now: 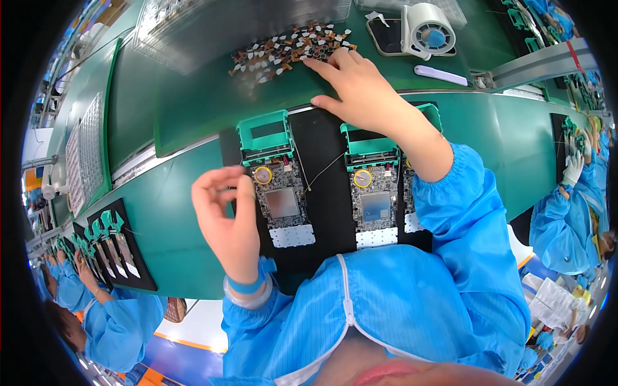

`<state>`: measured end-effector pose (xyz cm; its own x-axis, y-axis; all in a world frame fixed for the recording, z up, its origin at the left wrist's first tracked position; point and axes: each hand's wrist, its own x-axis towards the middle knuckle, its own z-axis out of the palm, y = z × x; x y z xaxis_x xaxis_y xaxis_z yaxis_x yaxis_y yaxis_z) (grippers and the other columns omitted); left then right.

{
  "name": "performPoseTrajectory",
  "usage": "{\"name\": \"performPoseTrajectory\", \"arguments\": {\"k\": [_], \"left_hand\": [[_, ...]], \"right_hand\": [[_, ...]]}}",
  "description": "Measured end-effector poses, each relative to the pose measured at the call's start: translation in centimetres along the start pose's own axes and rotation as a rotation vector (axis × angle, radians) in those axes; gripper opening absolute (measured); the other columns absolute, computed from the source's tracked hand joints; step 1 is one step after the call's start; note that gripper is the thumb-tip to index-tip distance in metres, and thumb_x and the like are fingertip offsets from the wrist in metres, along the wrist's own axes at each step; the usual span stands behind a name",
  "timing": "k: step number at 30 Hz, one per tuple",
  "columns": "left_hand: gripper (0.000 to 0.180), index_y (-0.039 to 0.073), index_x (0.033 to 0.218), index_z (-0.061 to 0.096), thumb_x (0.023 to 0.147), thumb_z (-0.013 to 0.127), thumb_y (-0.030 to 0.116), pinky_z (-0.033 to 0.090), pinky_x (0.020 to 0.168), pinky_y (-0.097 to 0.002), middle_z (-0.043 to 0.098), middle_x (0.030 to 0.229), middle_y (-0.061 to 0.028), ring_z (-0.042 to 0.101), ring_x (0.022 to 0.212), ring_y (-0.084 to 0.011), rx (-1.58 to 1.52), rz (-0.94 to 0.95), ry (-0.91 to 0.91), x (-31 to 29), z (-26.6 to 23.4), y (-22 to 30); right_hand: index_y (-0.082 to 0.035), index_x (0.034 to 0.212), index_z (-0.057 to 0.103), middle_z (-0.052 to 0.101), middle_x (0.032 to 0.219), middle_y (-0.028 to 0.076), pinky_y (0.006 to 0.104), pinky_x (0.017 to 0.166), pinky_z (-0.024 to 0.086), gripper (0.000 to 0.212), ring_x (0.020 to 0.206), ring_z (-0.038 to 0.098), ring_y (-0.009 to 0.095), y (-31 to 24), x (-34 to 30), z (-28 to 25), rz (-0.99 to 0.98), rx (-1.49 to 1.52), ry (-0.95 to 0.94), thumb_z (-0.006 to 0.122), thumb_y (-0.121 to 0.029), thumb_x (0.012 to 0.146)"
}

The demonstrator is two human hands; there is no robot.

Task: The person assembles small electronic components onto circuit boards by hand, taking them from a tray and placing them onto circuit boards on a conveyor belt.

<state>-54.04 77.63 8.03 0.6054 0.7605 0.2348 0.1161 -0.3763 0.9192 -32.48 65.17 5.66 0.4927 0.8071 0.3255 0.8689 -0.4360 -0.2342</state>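
Note:
My right hand (357, 83) reaches over a heap of small brown-and-white flex parts (283, 55). Its fingertips touch the heap's near right side, and the thumb stands apart from the fingers, so the hand is open. At the left, my left hand (225, 209) is beside a circuit board (280, 199) with a round coin cell and a teal plastic frame (264, 134) at its far end. Thumb and forefinger are curled together, slightly blurred; whatever they hold is hidden. A second such board (375, 202) lies to the right, and my right sleeve partly covers a third.
The boards lie on a black mat (318, 145) on a green bench. Behind are clear plastic trays (187, 32), a white fan (428, 32), a phone (383, 35) and a light-purple tool (441, 75). Co-workers in blue (570, 225) sit at both sides.

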Motion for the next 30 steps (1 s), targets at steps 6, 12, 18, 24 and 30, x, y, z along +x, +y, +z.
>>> {"name": "performPoseTrajectory", "arguments": {"k": [6,12,18,24,30], "left_hand": [[0.035,-0.003,0.102,0.052,0.08,0.068,0.019,0.047,0.057,-0.0285,0.059,0.074,-0.0067,0.057,0.064,-0.0133,0.082,-0.249,-0.911,-2.8,3.7,2.6],[0.038,0.0,0.095,0.05,0.074,0.072,0.023,0.045,0.052,-0.0335,0.054,0.064,-0.0105,0.056,0.056,-0.0238,0.161,-0.094,-0.75,-4.6,7.1,2.5],[0.032,0.001,0.095,0.046,0.077,0.071,0.009,0.042,0.053,-0.0203,0.055,0.073,-0.0023,0.05,0.062,-0.006,-0.2,-0.342,-0.736,-4.7,7.5,1.0],[0.029,0.004,0.103,0.038,0.084,0.058,-0.003,0.038,0.063,-0.0177,0.053,0.085,-0.0007,0.048,0.074,-0.0038,-0.746,-0.442,-0.574,-4.4,7.2,1.3],[0.03,0.003,0.108,0.045,0.083,0.059,-0.005,0.041,0.069,-0.018,0.056,0.09,-0.0014,0.051,0.082,-0.0051,-0.788,-0.467,-0.547,-3.4,6.2,2.0]], "right_hand": [[-0.008,0.11,0.056,0.054,0.095,0.012,0.0386,0.079,0.044,0.035,0.091,0.054,0.03,0.3,0.3,0.2,-0.003,0.118,0.078,0.065,-0.019,0.078],[-0.005,0.09,0.056,0.056,0.082,0.011,0.0394,0.071,0.045,0.013,0.081,0.055,0.031,0.9,0.3,0.3,0.036,0.184,0.111,0.061,-0.008,0.079],[-0.005,0.089,0.055,0.055,0.081,0.01,0.0385,0.069,0.045,0.013,0.078,0.055,0.03,0.8,0.2,-0.1,0.064,0.205,0.11,0.06,-0.005,0.077],[-0.003,0.092,0.055,0.055,0.084,0.01,0.0325,0.068,0.045,0.012,0.076,0.056,0.025,0.3,0.0,-2.7,0.064,0.21,0.316,0.06,-0.004,0.08],[-0.002,0.098,0.06,0.056,0.086,0.006,0.0276,0.07,0.046,0.015,0.081,0.056,0.016,-3.2,-2.2,-7.0,-0.063,0.612,0.11,0.058,-0.003,0.083]]}}
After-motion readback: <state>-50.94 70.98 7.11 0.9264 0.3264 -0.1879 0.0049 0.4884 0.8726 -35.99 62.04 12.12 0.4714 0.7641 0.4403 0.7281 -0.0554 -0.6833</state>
